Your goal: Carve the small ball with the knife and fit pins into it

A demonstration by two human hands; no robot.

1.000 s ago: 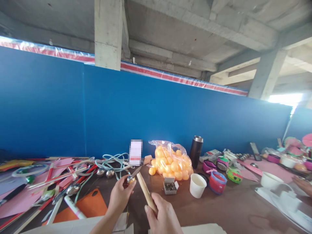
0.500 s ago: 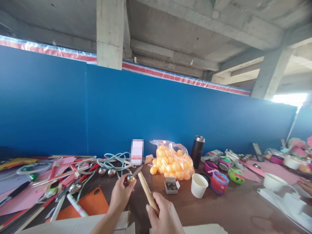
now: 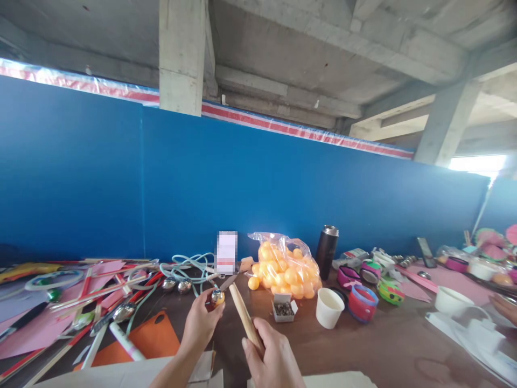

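My left hand (image 3: 202,319) is closed around a small shiny silver ball (image 3: 217,296), gripped between thumb and fingers. An orange patch shows low on the ball; whether it is a reflection or another part, I cannot tell. In my right hand (image 3: 273,353) is a pale wooden stick (image 3: 243,312), its upper end pointing up and left, close to the ball but apart from it. Behind both hands lies what looks like a knife (image 3: 229,281) on the brown table (image 3: 299,345). Two similar silver balls (image 3: 184,285) rest left of my left hand.
A clear bag of orange balls (image 3: 288,272) stands behind, with a small box of metal bits (image 3: 284,309), a white cup (image 3: 329,308) and a black bottle (image 3: 327,252). Sticks, cords and an orange sheet (image 3: 155,339) crowd the left. Another person's hand (image 3: 504,307) shows at far right.
The silver ball has turned or tilted slightly in my left hand and more of its face shows. My right hand and the stick stay nearly still.
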